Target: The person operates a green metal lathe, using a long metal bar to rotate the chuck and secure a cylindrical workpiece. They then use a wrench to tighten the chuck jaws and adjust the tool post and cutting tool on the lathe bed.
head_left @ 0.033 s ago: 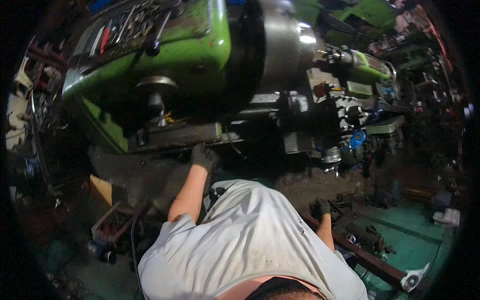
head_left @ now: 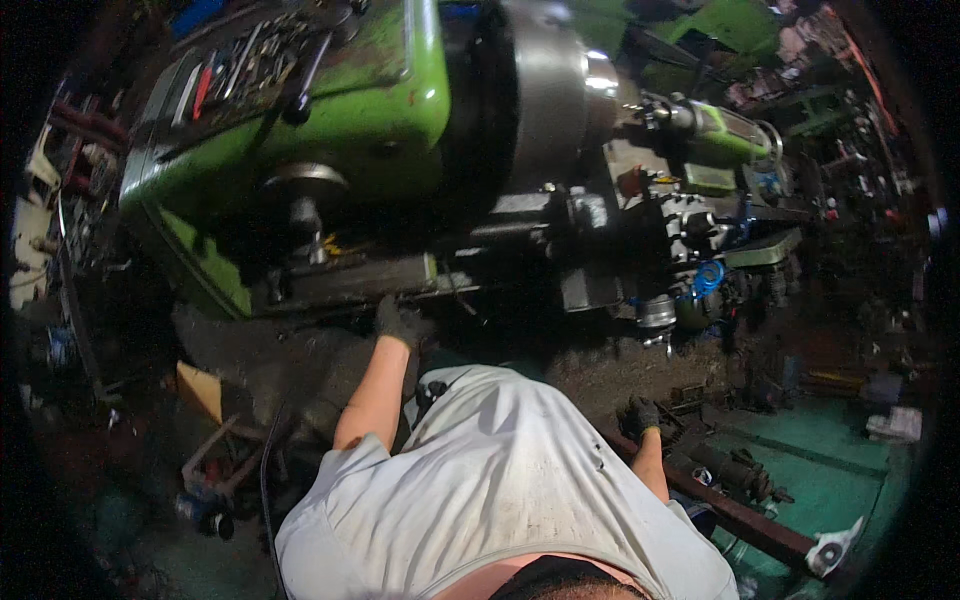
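In front of me stands a large green lathe [head_left: 390, 120] with a big, shiny, round chuck [head_left: 560, 100]. My left hand [head_left: 403, 322], in a dark glove, reaches up to the front edge of a ledge [head_left: 360, 280] low on the machine. One finger points up against that edge; the others are lost in shadow. A thin rod [head_left: 470, 308] sticks out just right of this hand. My right hand [head_left: 638, 415], also gloved, hangs at my right side near a reddish-brown beam [head_left: 740, 520]. Its fingers are too dark to make out.
Wrenches and a red-handled tool [head_left: 203, 92] lie on top of the headstock. A knob [head_left: 305, 178] juts from its front. The tool post [head_left: 690, 225] and a blue coil [head_left: 708, 278] are to the right. A motor-like part [head_left: 735, 470] lies on the green floor [head_left: 830, 470].
The machine sits slightly further left in the view. My left hand is a little lower and further left, still by the ledge. The right hand has hardly moved.
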Demonstrator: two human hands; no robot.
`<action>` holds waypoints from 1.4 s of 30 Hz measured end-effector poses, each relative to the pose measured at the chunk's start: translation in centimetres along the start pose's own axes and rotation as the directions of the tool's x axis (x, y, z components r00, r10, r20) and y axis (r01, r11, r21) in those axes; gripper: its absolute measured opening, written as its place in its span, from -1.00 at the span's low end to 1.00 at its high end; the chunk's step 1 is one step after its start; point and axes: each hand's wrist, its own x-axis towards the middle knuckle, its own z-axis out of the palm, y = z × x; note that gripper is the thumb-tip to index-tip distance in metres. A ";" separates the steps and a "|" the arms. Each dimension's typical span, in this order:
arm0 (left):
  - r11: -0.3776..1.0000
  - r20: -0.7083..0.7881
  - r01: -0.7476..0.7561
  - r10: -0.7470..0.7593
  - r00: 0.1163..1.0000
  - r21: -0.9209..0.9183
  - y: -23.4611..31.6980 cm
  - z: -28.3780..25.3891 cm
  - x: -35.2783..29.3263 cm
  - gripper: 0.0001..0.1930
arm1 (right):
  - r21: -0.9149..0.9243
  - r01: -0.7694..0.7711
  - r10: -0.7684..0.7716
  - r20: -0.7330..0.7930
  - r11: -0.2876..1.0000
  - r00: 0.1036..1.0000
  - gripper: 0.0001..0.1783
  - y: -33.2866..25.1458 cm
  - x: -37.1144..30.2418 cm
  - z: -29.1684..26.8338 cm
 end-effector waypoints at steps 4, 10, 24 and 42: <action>0.964 -0.099 -0.179 0.162 0.982 -0.197 -0.7 -3.5 6.5 -0.55 | 0.265 -0.137 0.147 -0.016 0.954 0.989 -0.63 -2.6 -1.9 -0.9; 0.858 -0.238 -0.352 0.278 0.931 -0.376 -0.6 -4.9 8.8 -0.59 | 0.534 -0.272 0.262 0.098 0.801 0.960 -0.76 -1.2 -0.6 -3.1; 0.755 -0.416 -0.608 0.485 0.769 -0.245 3.9 4.5 1.4 -0.49 | 0.213 0.410 0.062 -0.934 0.887 0.351 -0.50 -4.7 10.5 -25.6; 0.139 -0.115 -0.945 0.977 0.179 -0.296 10.1 28.7 -28.8 -0.69 | -0.373 0.895 -0.754 -0.507 -0.245 -0.417 -0.13 -51.8 -8.5 -35.6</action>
